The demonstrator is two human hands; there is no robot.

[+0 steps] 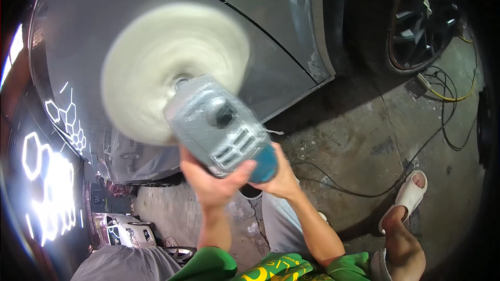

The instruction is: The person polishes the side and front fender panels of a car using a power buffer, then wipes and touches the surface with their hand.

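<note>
A power polisher (pixel 222 125) with a grey head and a blue body is held in both hands. Its large cream polishing pad (pixel 144 66) is blurred as if spinning, over the grey car body panel (pixel 269 89); whether it touches the panel I cannot tell. My left hand (pixel 215 183) grips the polisher's head from the near left side, thumb towards the vents. Around the blue body, on its right side, my right hand (pixel 281 175) is closed. The panel shows a dark seam and whitish smears towards its right edge.
A black cord (pixel 363 194) runs across the concrete floor (pixel 343 136) to coiled cables near the car wheel (pixel 425 27). A foot in a white sandal (pixel 406 199) stands at right. A grey cover (pixel 125 263) lies at lower left, near a white vehicle (pixel 129 232).
</note>
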